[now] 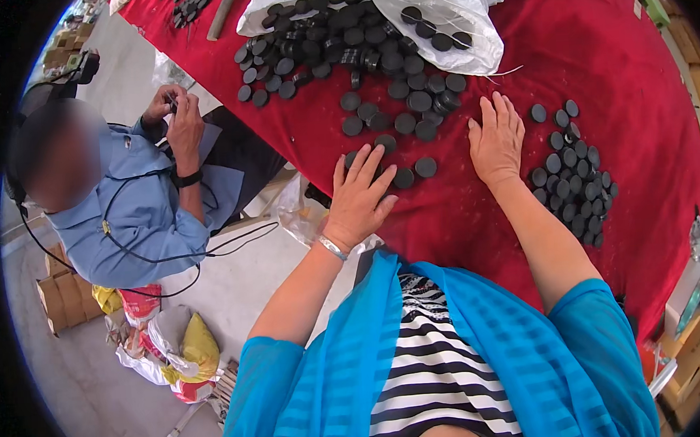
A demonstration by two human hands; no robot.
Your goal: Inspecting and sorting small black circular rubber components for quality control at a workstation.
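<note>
**Both palms down among the black discs**

While both hands lie flat on the red cloth (460, 213), neither one grips anything; the left hand (361, 194) has its fingers spread wide, palm down, the fingertips touching or lying over a few loose black discs (408, 112) near the table's edge; the right hand (498, 139) rests palm down with its fingers straight and close together, just beside the same scatter, holding nothing.

As for progress, a judgement only: a tidy cluster of discs (573, 179) sits to the right of the right forearm, laid flat and close-packed, which looks like the finished share; the larger part lies loose in the middle and spills from the open white sack (434, 8) at the far side, so much seems left to handle; a further small heap (192, 3) shows at the far left corner.

Beside the table a person in a blue shirt (136, 206) sits with both hands busy on something small; I cannot tell what.
</note>
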